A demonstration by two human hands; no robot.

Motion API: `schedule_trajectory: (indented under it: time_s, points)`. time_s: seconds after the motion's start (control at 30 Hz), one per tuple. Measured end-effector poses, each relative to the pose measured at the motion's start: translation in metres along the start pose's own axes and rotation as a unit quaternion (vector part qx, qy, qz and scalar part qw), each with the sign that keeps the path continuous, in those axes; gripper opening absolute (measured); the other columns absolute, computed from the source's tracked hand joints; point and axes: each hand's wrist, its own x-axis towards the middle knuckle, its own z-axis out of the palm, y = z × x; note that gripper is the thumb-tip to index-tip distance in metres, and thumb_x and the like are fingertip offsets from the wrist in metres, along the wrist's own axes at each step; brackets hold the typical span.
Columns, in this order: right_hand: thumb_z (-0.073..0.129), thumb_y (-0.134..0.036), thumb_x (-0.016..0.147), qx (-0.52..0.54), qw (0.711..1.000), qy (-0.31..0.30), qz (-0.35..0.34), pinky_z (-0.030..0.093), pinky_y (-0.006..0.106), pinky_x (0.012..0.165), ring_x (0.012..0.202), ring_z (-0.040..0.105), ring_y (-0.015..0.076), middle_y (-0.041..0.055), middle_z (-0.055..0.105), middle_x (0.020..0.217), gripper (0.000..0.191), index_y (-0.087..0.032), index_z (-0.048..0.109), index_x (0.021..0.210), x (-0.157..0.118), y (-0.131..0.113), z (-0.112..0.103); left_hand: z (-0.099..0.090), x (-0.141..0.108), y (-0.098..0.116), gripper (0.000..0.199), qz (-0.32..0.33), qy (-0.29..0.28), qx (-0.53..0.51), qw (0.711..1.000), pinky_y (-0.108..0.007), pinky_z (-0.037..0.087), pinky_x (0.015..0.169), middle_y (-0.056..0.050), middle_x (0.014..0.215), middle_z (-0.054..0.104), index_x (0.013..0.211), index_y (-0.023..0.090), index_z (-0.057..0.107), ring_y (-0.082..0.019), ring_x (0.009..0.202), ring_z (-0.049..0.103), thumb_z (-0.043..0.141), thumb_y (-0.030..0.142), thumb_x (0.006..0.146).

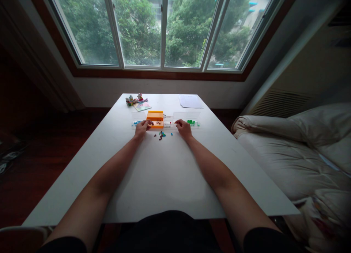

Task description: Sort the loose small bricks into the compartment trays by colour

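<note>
My left hand (141,129) reaches the left side of an open orange box (155,114), fingers drawn together by the brown bricks (158,123) in it. What they hold, if anything, is too small to make out. My right hand (184,128) is closed in a pinch over the clear boxes to the right, beside green bricks (191,122); its fingertips point left, and I cannot make out what is in them. Blue bricks (137,123) lie in a clear box left of the orange one. Several loose brown, green and blue bricks (161,135) lie on the table between my hands.
The white table (164,180) stands before a window (163,30). Toward its far edge are a colourful assembled toy (137,99), a printed card (143,106) and white paper sheets (190,101). A beige sofa (274,158) is to the right.
</note>
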Motion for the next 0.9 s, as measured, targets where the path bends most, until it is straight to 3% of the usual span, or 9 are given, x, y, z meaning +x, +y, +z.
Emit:
schedule_trajectory:
  time_s: [0.13,0.27,0.4,0.53,0.63,0.9]
  points:
    - [0.050,-0.022,0.083,0.002,1.000,0.003,-0.006,0.045,0.028,0.071,0.073,0.061,0.0196,0.0036,0.070,0.079,0.029,-0.019,0.075,0.097,0.000,0.004,0.002,0.002,-0.002,0.004,0.033,0.002,0.009,0.005,1.000,-0.031,0.060,0.079,-0.011,0.116,0.073,0.123,0.017,0.066,-0.013,0.083,0.071,0.062,0.030,0.094]
    - [0.050,-0.022,0.083,0.000,1.000,0.002,-0.005,0.045,0.028,0.071,0.073,0.061,0.0191,0.0034,0.070,0.079,0.029,-0.019,0.075,0.096,0.001,0.005,0.003,-0.001,-0.004,0.007,0.024,0.049,-0.004,0.132,0.990,-0.032,0.059,0.082,-0.010,0.110,0.075,0.109,0.016,0.073,-0.017,0.088,0.071,0.058,0.024,0.091]
    - [0.051,-0.020,0.083,0.000,1.000,0.000,-0.001,0.045,0.027,0.071,0.073,0.061,0.0189,0.0033,0.070,0.079,0.028,-0.018,0.075,0.097,0.001,0.004,0.003,-0.007,-0.006,0.010,0.019,0.145,-0.073,0.306,0.938,-0.034,0.054,0.088,-0.006,0.102,0.076,0.092,0.020,0.076,-0.021,0.095,0.069,0.059,0.017,0.084]
    - [0.051,-0.020,0.082,0.004,1.000,0.003,-0.009,0.044,0.027,0.070,0.070,0.059,0.0184,0.0029,0.070,0.077,0.027,-0.019,0.075,0.095,0.001,0.003,0.002,-0.009,-0.010,0.013,0.018,0.194,-0.166,0.420,0.871,-0.032,0.051,0.078,-0.005,0.088,0.074,0.084,0.021,0.077,-0.020,0.081,0.066,0.060,0.015,0.079]
    - [0.051,-0.019,0.082,0.003,1.000,0.000,-0.008,0.044,0.027,0.070,0.070,0.059,0.0183,0.0028,0.070,0.076,0.027,-0.019,0.075,0.096,0.000,0.001,0.002,-0.009,-0.012,0.014,0.018,0.202,-0.218,0.436,0.849,-0.030,0.049,0.072,-0.004,0.086,0.073,0.086,0.021,0.077,-0.020,0.077,0.063,0.062,0.018,0.077]
    - [0.051,-0.021,0.083,0.001,1.000,-0.004,-0.006,0.044,0.027,0.070,0.072,0.059,0.0184,0.0032,0.069,0.078,0.028,-0.018,0.076,0.096,0.001,0.001,0.002,-0.012,-0.013,0.023,0.020,0.206,-0.282,0.408,0.843,-0.029,0.048,0.069,-0.006,0.088,0.069,0.088,0.020,0.077,-0.020,0.080,0.061,0.062,0.028,0.079]
